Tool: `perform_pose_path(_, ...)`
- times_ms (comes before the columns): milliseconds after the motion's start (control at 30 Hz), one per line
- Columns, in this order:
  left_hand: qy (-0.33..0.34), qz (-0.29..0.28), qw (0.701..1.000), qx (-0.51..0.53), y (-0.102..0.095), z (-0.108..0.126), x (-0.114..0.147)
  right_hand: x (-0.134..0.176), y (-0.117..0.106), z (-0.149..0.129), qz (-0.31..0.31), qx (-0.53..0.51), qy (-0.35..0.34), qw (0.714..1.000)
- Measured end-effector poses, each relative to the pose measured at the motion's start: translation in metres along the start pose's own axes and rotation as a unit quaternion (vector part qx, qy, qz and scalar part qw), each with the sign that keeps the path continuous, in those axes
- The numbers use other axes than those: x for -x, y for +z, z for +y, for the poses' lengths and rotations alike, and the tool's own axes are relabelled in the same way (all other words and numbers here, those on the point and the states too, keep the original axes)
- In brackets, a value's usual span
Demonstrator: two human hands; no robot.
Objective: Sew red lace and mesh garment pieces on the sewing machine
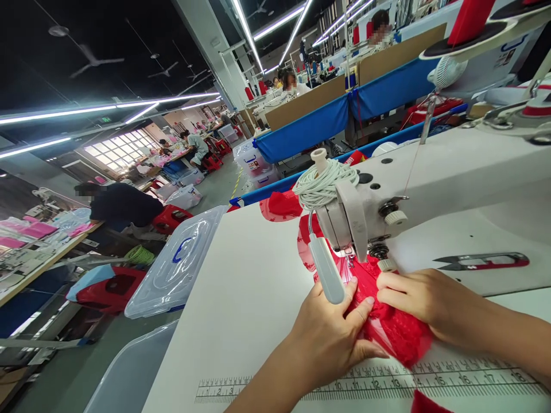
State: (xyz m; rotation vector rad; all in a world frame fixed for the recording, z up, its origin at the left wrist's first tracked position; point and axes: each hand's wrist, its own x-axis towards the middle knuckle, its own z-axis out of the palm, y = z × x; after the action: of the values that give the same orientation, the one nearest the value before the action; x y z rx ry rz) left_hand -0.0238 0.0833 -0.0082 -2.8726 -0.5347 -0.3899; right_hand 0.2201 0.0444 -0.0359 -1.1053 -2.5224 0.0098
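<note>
Red lace fabric [407, 338] lies bunched under the needle area of a white sewing machine [451, 178]. My left hand [329, 332] is on its left side, fingers pressed together on the cloth close to the presser foot [350, 261]. On the right, my right hand [411, 298] pinches the lace with curled fingers. A small grey lamp [327, 272] on a bent neck partly covers my left fingers and lights the cloth. More red fabric [279, 206] spreads behind the machine head. The exact stitching point is hard to make out.
Thread snips [482, 262] lie on the machine bed at right. A printed ruler [374, 384] runs along the table's near edge, with a red scrap [428, 403] below it. Lidded plastic bins [181, 258] stand left of the white table [224, 287]. Other people sit at distant machines.
</note>
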Motion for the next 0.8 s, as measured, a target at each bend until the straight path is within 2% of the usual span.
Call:
perform_pose_path(233,0.003,-0.012,1.000,0.002,-0.005,-0.001,-0.001,0.000,0.001,0.001,0.000,-0.011,0.010,1.000)
perform_pose_path(567,-0.022,0.038,0.999,0.012,-0.003,-0.002,-0.001,-0.001,0.002,0.002,0.005,-0.007,0.010,1.000)
perform_pose_path(800,-0.018,0.025,0.999,0.015,-0.001,-0.004,-0.002,0.002,0.011,0.002,0.046,-0.006,0.018,0.999)
